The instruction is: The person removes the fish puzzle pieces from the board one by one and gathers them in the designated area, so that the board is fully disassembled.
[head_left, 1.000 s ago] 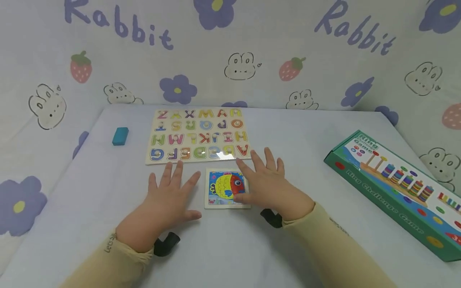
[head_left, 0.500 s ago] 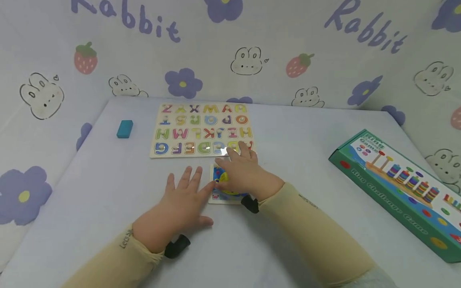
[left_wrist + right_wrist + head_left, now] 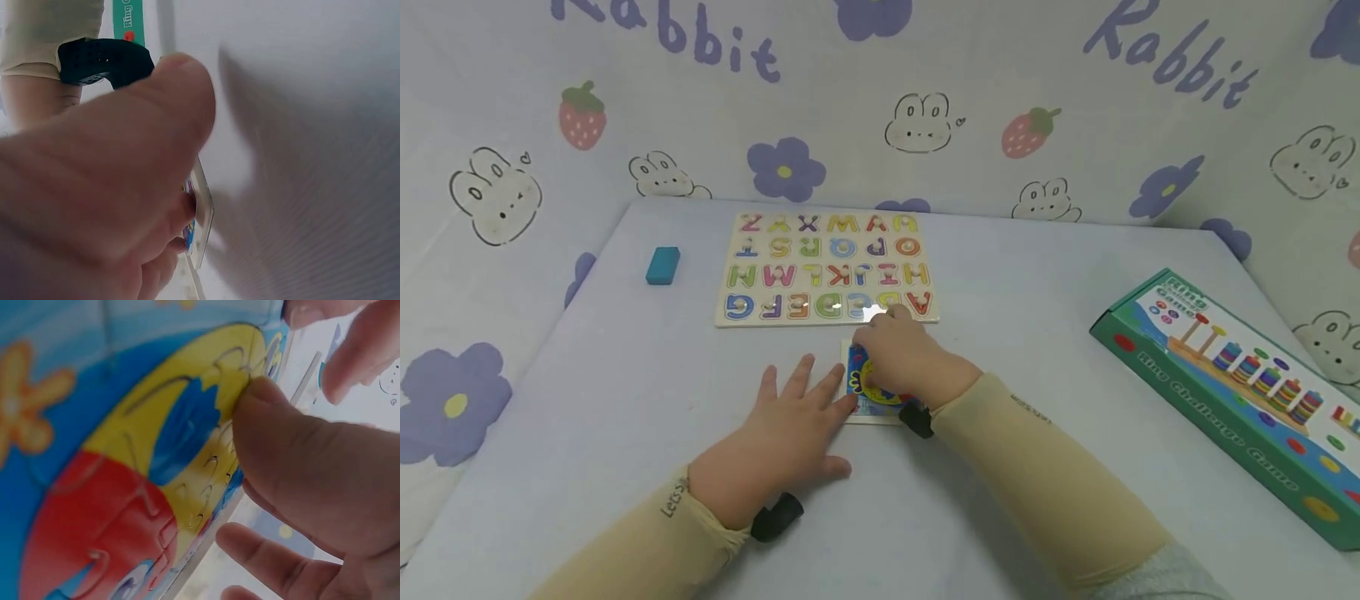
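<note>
Left hand (image 3: 782,442): palm down, fingers spread and straight, thumb held apart; nothing grasped; index fingertip at the left rim of the fish puzzle. Beige sleeve (image 3: 632,542) to the wrist; black wrist device (image 3: 777,518) on the thumb side.

Right hand (image 3: 906,354): reaching across from the right, bent over the puzzle, fingers curled downward; thumb tip on the yellow body of the fish, other fingertips past the board's edge in the right wrist view. Whether it pinches the puzzle or merely rests there cannot be told, the fingertips being partly hidden. Second beige sleeve (image 3: 1045,475), with grey cloth at its lower end; second black device (image 3: 917,419).

Fish puzzle (image 3: 880,407): small, pale-rimmed, lying flat on the white table (image 3: 1022,283) between the hands; red, yellow and blue picture. Right hand and its device cover much of its right side.

Alphabet board (image 3: 827,291): just beyond the puzzle, four rows of coloured, knobbed letters; right-hand knuckles overlap its near edge in the head view.

Teal block (image 3: 662,266): left of the alphabet board, apart.

Ring Challenge Game box (image 3: 1232,392): green-sided, lying slantwise at far right, well clear of both hands.

Backdrop (image 3: 977,50): white cloth, printed with rabbits, strawberries, purple flowers.
</note>
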The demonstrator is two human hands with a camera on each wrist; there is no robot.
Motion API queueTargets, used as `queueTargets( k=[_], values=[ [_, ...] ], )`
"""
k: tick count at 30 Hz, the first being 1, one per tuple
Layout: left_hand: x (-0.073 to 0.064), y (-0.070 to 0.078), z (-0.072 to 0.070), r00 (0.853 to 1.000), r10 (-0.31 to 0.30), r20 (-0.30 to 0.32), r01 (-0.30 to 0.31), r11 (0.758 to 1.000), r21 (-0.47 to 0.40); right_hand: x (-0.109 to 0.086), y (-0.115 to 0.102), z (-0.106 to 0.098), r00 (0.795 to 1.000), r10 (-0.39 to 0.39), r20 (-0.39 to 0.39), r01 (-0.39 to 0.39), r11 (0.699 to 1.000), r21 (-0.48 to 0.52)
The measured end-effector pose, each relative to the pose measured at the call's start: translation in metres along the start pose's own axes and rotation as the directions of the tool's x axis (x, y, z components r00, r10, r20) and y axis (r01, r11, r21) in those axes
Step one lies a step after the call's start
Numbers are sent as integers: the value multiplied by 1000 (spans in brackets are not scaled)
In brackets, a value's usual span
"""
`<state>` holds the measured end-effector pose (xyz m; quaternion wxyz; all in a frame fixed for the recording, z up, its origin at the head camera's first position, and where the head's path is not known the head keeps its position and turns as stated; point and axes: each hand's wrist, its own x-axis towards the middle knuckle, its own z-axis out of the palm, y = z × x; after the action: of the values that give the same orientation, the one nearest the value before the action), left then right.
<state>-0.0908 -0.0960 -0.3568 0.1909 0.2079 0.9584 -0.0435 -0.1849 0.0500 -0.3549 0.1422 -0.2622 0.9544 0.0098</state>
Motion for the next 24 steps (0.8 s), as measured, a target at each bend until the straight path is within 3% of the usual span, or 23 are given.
queueTargets(
  k=[4,9,13,24],
  values=[
    [3,-1,1,999,35,-7,-35,999,-8,1,0,-1,1000,-8,10,7,999,39],
    [9,-3,-1,996,87,-37,-90,991,-97,3,2,-1,999,-7,46,1,993,114],
    [13,-4,-4,996,90,-25,-93,986,-139,4,4,-1,998,-3,67,-9,983,183],
    [15,-4,-8,992,121,-47,-124,990,-67,3,2,-3,998,-53,32,44,970,240]
  ],
)
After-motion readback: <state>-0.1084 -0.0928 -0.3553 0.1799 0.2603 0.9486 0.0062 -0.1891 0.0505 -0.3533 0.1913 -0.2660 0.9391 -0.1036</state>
